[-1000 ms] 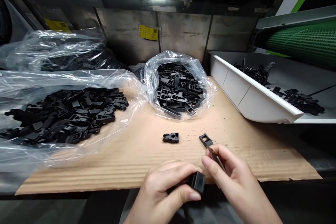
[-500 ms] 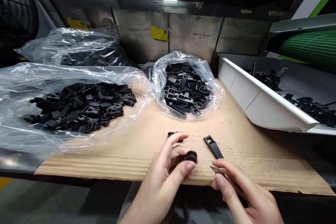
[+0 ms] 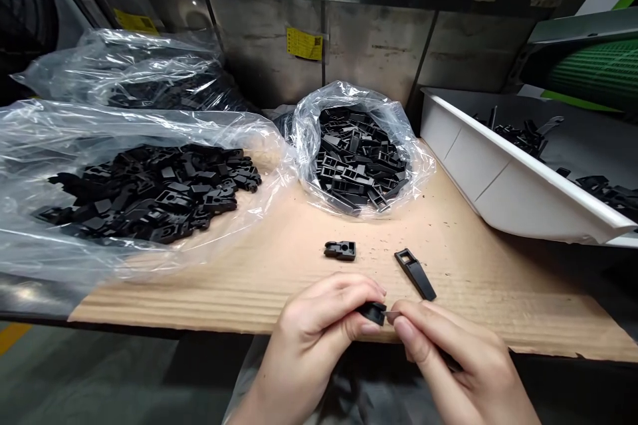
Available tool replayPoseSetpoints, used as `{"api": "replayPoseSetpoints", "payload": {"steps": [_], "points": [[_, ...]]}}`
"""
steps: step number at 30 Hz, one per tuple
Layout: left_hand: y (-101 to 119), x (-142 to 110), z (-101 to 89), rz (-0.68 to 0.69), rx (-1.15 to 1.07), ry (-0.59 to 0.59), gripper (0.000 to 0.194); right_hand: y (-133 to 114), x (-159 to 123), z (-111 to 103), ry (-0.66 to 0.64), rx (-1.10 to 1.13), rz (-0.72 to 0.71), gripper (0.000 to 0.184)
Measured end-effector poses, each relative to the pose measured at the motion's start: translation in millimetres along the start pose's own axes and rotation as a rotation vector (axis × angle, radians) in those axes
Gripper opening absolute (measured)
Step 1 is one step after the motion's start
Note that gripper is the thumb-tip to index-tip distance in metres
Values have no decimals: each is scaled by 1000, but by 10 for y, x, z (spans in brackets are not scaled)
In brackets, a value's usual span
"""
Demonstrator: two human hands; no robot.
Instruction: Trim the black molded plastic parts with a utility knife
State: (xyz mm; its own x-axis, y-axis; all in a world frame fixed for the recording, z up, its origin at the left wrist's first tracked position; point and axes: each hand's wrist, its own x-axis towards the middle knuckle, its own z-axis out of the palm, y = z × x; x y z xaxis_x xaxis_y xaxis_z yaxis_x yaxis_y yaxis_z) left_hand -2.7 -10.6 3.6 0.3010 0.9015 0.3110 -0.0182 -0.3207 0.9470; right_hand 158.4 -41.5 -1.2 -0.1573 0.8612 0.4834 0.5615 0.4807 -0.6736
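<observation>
Bringing the blade in from well apart, half a second ago, to the right end of the part, now apparently touching. Keeping the left hand's grip clamped on the part, above the near edge of the table, turning a notched end rightward instead of the flat one showing a second ago. Pinching the blade between thumb and forefinger of the right hand. Uncovering the loose piece, half hidden by left fingers half a second ago, and leaving the lever lying just far of the right hand. Probably shifting from positioning to blade work, without showing any cut yet.
</observation>
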Motion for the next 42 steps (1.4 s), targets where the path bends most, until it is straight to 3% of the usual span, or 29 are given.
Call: {"api": "replayPoseSetpoints", "payload": {"steps": [3,9,17,20,25,27,29,31,33,35,37,42], "points": [[3,4,-2,5,-26,-10,24,-37,9,-20,-43,85,40,17],[-12,31,-6,26,-6,-20,24,-25,-2,-50,-10,-83,8,14],[-6,-6,-11,38,16,-12,24,-32,-18,-48,-58,-72,-24,17],[-7,-12,-17,37,20,-39,22,-49,46,-101,-184,81,121,20],[-3,3,-21,36,27,-104,23,-41,157,-284,-549,408,424,34],[1,8,-17,39,38,-90,24,-32,118,-346,-572,539,531,24],[6,7,-13,39,56,-81,25,-16,35,-370,-463,586,584,15],[13,4,-8,28,81,-77,24,13,-57,-351,-258,483,518,17],[21,2,0,-4,106,-58,22,49,-128,-301,-82,248,307,27],[31,2,12,-44,110,-28,19,79,-165,-244,-20,4,37,38],[39,2,23,-69,104,-4,17,89,-174,-196,-47,-147,-109,40],[40,6,33,-63,104,-15,17,41,-150,-127,-47,-242,-62,26]]}}
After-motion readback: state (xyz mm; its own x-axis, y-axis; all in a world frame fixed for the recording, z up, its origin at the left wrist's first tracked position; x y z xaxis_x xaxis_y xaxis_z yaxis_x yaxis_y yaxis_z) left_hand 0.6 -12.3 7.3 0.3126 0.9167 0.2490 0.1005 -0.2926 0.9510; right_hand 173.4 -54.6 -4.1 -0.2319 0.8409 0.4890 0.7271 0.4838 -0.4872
